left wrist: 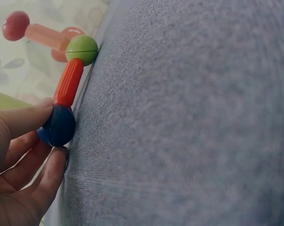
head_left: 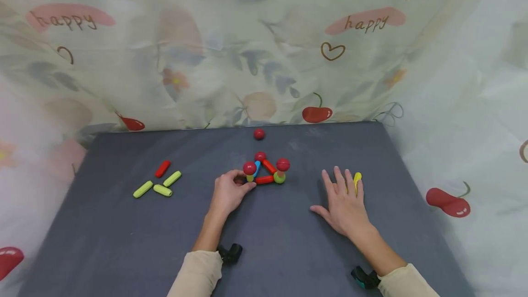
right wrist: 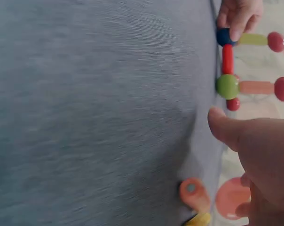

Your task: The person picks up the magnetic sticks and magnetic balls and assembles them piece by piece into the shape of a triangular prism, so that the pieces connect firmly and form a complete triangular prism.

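head | left hand [head_left: 232,190] mostly hides blue ball [left wrist: 59,126] | yellow piece [head_left: 357,177] partly covered, perhaps a rod

At left in the left wrist view, we see a glossy blue plastic ball [left wrist: 62,125] and ribbed red plastic rod [left wrist: 69,84]. The grey woven cloth [left wrist: 189,117] looks matt, rough.

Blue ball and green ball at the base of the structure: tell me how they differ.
The blue ball is dark blue, the green ball light green. The left hand grips the blue ball; the green ball is untouched. The blue ball bears a yellow-green rod, the green ball a salmon-pink rod. Both join the red rod between them.
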`<move>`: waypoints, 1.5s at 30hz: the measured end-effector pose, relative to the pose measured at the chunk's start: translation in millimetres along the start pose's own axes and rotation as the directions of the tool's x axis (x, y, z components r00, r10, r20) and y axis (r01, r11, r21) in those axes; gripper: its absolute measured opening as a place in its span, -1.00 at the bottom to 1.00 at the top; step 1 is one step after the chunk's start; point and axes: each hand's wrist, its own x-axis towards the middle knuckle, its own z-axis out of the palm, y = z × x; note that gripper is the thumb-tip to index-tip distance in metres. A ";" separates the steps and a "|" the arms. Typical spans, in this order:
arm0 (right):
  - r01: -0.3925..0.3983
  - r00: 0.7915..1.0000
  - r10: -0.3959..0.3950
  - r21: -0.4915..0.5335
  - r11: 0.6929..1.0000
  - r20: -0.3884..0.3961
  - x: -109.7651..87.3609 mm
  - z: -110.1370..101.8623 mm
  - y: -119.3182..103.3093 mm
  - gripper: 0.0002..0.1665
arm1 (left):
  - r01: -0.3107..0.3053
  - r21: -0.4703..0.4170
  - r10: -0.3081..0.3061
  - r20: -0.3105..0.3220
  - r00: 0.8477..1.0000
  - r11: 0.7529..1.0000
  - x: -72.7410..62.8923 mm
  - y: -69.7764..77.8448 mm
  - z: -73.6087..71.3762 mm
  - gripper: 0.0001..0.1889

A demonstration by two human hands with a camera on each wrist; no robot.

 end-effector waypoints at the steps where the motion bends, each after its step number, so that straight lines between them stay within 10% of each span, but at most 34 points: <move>1: 0.000 1.000 0.000 -0.003 1.000 -0.007 -2.7 0.7 1.4 0.13 | 0.003 0.000 -0.003 -0.002 1.000 1.000 0.2 -0.2 -1.1 -0.60; 14: 0.177 0.970 -0.154 0.113 0.978 -0.186 -5.5 18.5 -10.5 -0.25 | 0.029 -0.007 -0.029 0.011 1.000 1.000 -2.2 -1.2 2.0 -0.60; 21: 0.152 0.975 -0.110 0.215 0.965 -0.195 33.6 -9.2 -27.0 -0.26 | 0.011 0.002 -0.011 -0.002 1.000 1.000 -3.0 -3.1 4.5 -0.62; 30: 0.232 0.937 -0.052 0.502 0.833 -0.347 89.0 -68.6 -56.1 -0.53 | -0.021 0.015 0.021 -0.008 1.000 1.000 -2.9 0.3 1.3 -0.65; 38: 0.299 0.942 -0.112 0.642 0.706 -0.315 114.1 -56.0 -87.5 -0.58 | -0.011 0.024 0.011 -0.012 1.000 1.000 -1.1 0.3 1.3 -0.64; 45: 0.245 0.969 -0.189 0.601 0.761 -0.156 118.9 -33.5 -98.8 -0.68 | -0.013 0.026 0.014 -0.017 1.000 1.000 -0.4 1.0 -0.1 -0.63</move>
